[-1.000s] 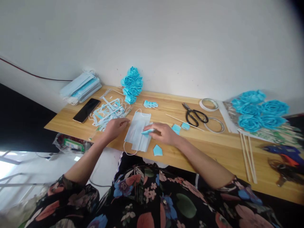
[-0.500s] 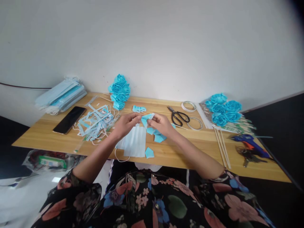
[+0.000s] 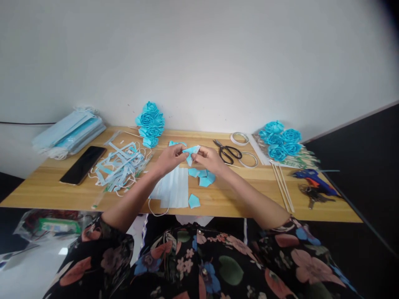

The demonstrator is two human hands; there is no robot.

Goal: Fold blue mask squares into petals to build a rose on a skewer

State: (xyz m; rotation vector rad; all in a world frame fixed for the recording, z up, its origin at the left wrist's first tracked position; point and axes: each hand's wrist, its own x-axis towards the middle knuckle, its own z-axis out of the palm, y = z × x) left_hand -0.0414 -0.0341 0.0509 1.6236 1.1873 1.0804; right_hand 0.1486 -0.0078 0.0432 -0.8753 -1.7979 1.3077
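Between my two hands is a light blue petal-shaped piece of mask fabric [image 3: 190, 154], held over the middle of the table. My left hand [image 3: 171, 159] pinches its left edge, and my right hand [image 3: 208, 158] grips the right side with thumb and fingers. Just below lie several cut blue fabric pieces [image 3: 206, 178], partly overlapping, with a single blue pentagon piece [image 3: 193, 201] nearer the front edge. Flat face masks [image 3: 175, 189] lie beneath my left hand. Behind that hand, more blue pieces [image 3: 177, 143] are partly hidden.
On the left are a stack of masks [image 3: 71, 131], a phone [image 3: 82, 165] and tangled mask strips [image 3: 120, 166]. Blue fabric roses [image 3: 151, 122] lean at the wall; more roses [image 3: 280, 141] lie right. Scissors [image 3: 229, 153], tape rolls [image 3: 239, 138], sticks [image 3: 283, 187], keys [image 3: 313, 195] and a glue gun [image 3: 316, 180] sit rightward.
The fabric piece has been turned between my fingers and now narrows to a point below. My hands stay close together. The whole view has shifted slightly, with the right-side items appearing further left.
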